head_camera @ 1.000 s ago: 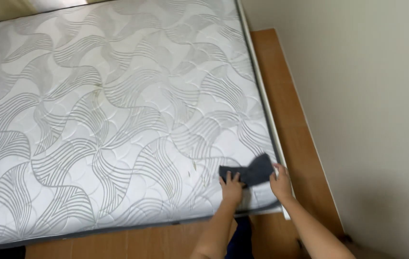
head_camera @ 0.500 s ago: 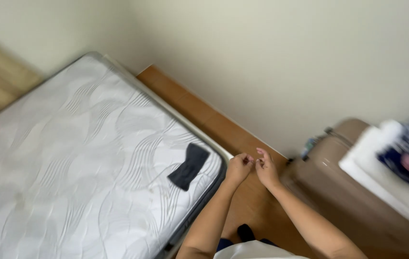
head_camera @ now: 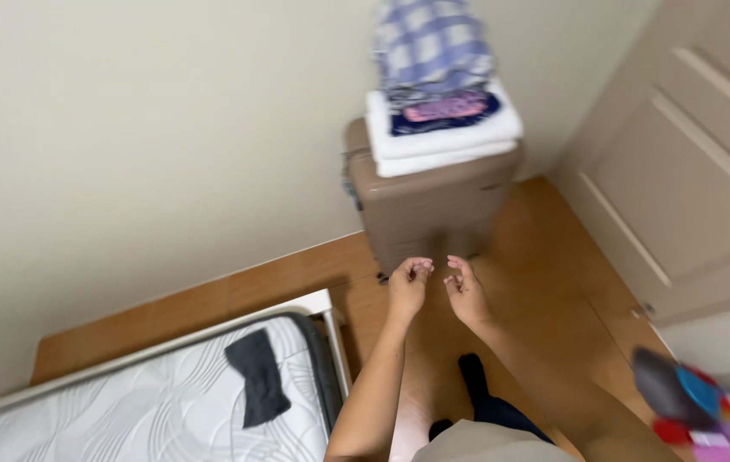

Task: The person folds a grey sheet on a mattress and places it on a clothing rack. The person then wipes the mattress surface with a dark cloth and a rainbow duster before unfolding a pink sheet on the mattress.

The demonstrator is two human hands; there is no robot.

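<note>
My left hand (head_camera: 409, 285) and my right hand (head_camera: 464, 291) are held out side by side over the wooden floor (head_camera: 553, 282), fingers loosely curled, holding nothing. They are just in front of a brown suitcase (head_camera: 427, 198) that stands by the wall. A dark grey cloth (head_camera: 256, 375) lies on the corner of the patterned mattress (head_camera: 125, 419), to the left of my left arm and apart from both hands.
Folded white towels (head_camera: 442, 137) and a checked cloth (head_camera: 430, 43) are stacked on the suitcase. A cream door (head_camera: 699, 154) is at the right. Blurred colourful objects (head_camera: 690, 402) sit at the lower right. My dark-socked foot (head_camera: 474, 376) is on the floor.
My view has swung right from the mattress to the suitcase and door. My hands left the dark cloth on the mattress corner and now hang free in front of the suitcase.
</note>
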